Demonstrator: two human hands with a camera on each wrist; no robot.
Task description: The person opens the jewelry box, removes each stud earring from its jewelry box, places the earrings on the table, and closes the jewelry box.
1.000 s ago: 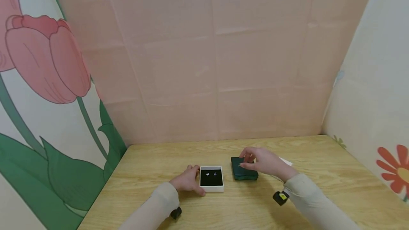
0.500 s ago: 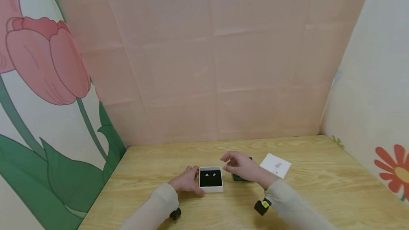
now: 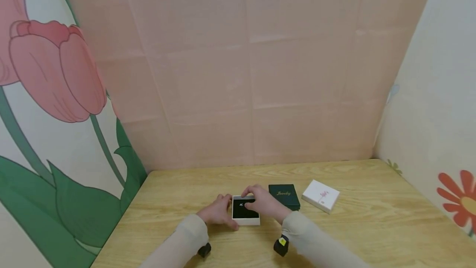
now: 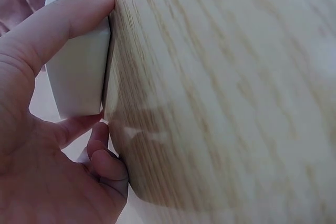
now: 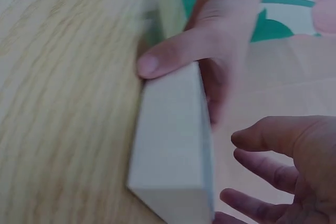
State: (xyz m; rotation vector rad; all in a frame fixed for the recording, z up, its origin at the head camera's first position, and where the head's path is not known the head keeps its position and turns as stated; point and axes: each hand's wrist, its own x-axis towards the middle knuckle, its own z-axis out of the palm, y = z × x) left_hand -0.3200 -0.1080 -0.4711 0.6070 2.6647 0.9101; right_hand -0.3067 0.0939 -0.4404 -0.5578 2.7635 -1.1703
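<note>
A white jewelry box [image 3: 246, 222] with a black insert lies uncovered on the table in the head view. One small star-shaped silver earring [image 3: 241, 204] shows on the insert; my right hand hides the spot to its right. My left hand [image 3: 216, 211] grips the box from the left, thumb at the front corner and fingers at the back. In the left wrist view that thumb presses the white box wall [image 4: 81, 72]. Above the box's right half hovers my right hand [image 3: 265, 202], its fingers loosely bent. The right wrist view shows its thumb and fingers [image 5: 262, 166] apart, with nothing between them.
Just right of the box sits a dark green box [image 3: 284, 195] with gold lettering. Farther right lies a white lid [image 3: 321, 196] with a pink flower print. A pink cloth wall [image 3: 201, 94] stands behind the wooden table [image 3: 372, 218].
My right hand has moved left from over the dark green box to above the white jewelry box, uncovering the green box and white lid. My left hand has stayed in place.
</note>
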